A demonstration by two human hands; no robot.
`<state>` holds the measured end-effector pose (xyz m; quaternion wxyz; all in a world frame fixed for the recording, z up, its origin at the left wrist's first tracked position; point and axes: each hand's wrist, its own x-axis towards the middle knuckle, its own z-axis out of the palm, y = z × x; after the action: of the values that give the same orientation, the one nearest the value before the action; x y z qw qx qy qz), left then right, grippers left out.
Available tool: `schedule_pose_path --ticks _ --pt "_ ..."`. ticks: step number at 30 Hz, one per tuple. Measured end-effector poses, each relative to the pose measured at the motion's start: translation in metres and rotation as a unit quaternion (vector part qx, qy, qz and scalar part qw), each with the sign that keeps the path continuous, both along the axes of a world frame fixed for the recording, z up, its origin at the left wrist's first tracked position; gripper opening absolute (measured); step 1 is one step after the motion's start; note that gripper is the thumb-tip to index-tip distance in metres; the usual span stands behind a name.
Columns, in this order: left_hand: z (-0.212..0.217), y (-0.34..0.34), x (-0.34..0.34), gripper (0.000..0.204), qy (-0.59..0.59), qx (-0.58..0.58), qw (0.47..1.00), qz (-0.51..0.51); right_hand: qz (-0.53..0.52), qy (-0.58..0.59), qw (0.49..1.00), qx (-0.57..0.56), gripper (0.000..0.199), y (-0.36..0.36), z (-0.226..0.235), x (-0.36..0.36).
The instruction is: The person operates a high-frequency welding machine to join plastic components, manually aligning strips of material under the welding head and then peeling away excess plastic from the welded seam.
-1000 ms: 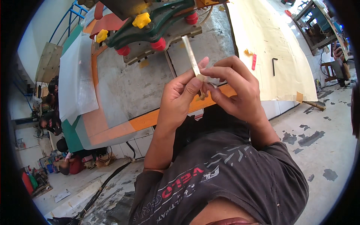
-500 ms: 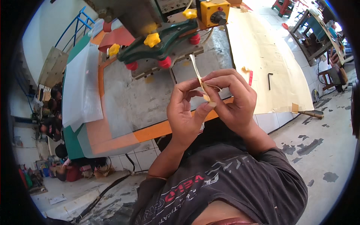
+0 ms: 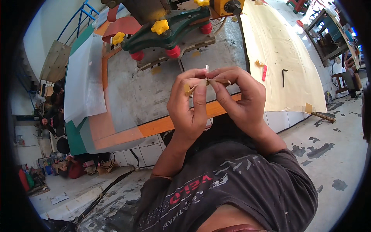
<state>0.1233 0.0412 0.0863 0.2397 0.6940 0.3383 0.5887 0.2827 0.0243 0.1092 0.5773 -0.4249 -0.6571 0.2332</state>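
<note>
Both hands are raised in front of my chest, fingertips meeting over the near part of the machine's grey bed. My left hand (image 3: 184, 104) pinches a thin tan strip (image 3: 188, 89) that looks like tape, between thumb and forefinger. One yellowish end sticks out past the left fingers. My right hand (image 3: 244, 101) grips the same strip close by with thumb and forefinger, and a brownish bit shows beside its fingers. A small pale tip rises above the touching fingertips. The middle of the strip is mostly hidden by the fingers.
Beyond my hands stands a press with a green clamp frame (image 3: 170, 33), yellow knobs and red feet over the grey bed (image 3: 143, 92). An orange border (image 3: 158, 129) edges it. Right, a cream sheet (image 3: 293, 85) carries a black hex key (image 3: 283, 78) and red piece (image 3: 264, 73). Clear sheets (image 3: 85, 81) lie left.
The strip stood out long and pale above my fingers; now only a short tip shows there and its ends spread sideways. My thumbs have turned upward and my fingertips have drawn together.
</note>
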Motion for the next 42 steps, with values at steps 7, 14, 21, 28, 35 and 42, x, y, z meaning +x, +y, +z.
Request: schedule_pose_path --ticks 7,14,21,28,35,42 --pt "0.008 -0.008 0.005 0.024 -0.104 -0.101 0.989 -0.034 0.042 0.225 0.967 -0.107 0.012 -0.001 -0.004 -0.002" --pt "0.004 -0.004 -0.002 0.028 -0.226 -0.188 0.95 -0.102 0.063 0.277 0.954 -0.098 0.014 0.007 -0.01 0.006" --pt "-0.004 0.0 -0.011 0.024 -0.326 -0.213 0.919 -0.069 0.024 0.304 0.947 -0.096 0.018 0.011 -0.019 0.027" --pt "-0.008 0.003 -0.021 0.024 -0.375 -0.215 0.901 -0.043 -0.029 0.325 0.94 -0.101 0.018 0.011 -0.032 0.053" --pt "-0.017 0.002 -0.032 0.022 -0.391 -0.222 0.893 -0.028 -0.106 0.231 0.963 -0.093 0.021 0.016 -0.038 0.087" --pt "-0.037 -0.018 -0.045 0.017 -0.268 -0.256 0.924 -0.093 -0.291 -0.188 0.936 -0.059 0.033 0.008 -0.038 0.082"
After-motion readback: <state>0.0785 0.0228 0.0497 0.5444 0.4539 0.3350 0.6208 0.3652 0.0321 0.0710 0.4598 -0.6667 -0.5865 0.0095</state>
